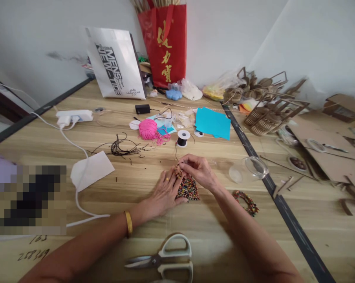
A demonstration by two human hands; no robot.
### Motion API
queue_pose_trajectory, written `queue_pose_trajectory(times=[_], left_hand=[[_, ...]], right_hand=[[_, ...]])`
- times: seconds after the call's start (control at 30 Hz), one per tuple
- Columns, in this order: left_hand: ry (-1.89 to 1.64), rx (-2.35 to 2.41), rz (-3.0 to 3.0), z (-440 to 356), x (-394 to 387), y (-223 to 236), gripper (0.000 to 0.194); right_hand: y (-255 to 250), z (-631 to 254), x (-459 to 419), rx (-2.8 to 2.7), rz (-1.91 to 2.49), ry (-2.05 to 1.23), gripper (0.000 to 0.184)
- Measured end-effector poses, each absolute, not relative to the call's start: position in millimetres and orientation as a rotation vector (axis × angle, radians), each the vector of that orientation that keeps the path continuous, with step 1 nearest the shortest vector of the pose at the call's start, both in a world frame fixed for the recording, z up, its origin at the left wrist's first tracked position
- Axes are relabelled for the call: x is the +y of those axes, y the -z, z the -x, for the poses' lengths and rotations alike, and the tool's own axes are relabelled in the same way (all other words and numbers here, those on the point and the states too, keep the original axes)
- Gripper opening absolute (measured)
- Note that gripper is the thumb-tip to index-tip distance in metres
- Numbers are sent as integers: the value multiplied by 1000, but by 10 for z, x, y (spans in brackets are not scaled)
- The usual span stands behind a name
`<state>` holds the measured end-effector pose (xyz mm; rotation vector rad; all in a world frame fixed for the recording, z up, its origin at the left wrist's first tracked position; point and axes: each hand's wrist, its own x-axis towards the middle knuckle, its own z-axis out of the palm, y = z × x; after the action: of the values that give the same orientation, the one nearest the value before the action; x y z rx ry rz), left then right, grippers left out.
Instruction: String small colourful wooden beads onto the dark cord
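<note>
The fingers [185, 167] of the right hand [201, 173] are pinched together, on what is too small to tell. They meet the left hand [162, 190], whose grip is unclear, over coloured beads [189, 192] on the tabletop [207, 236]. A black-thread spool [182, 140] stands just beyond; a beaded loop [242, 194], clear jar [244, 172], scissors [156, 260] and pink yarn [148, 129] lie around.

One camera, worn on the person's head, looks forward and steeply down across the wooden table [136, 169] to the pale wall [239, 31] beyond. The wide view places the scissors [157, 260] nearest, at the bottom, and the left hand [165, 190] and right hand [200, 171] mid-frame.
</note>
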<state>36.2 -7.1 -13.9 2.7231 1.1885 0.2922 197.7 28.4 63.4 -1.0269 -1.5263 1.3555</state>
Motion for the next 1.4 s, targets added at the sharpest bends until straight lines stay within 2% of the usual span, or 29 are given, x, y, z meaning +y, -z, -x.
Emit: queue_pose_trajectory(times=[0.33,0.6,0.73,0.9,1.07,1.17,1.4], left_hand=[[-347,1169,-2766,-468,-21,175,86],[-358,1148,-2710,-404,23,77,90],[-379,1111,-2721,-257,29,-63,74],[-513,1083,-2689,-61,30,-276,39],[-783,1163,-2513,25,57,-370,28],[-998,1179,-2250,22,80,-384,15],[-971,1081,-1618,-40,128,-412,27]], right_hand=[[-674,-2002,275,-1595,1047,-1294,21],[-677,-2001,275,-1569,1025,-1327,26],[-696,-2005,281,-1537,1014,-1350,26],[-709,-1991,282,-1504,997,-1366,26],[-672,-1963,282,-1482,971,-1415,27],[-656,-1953,272,-1513,989,-1399,26],[-651,-1889,221,-1560,1003,-1405,27]])
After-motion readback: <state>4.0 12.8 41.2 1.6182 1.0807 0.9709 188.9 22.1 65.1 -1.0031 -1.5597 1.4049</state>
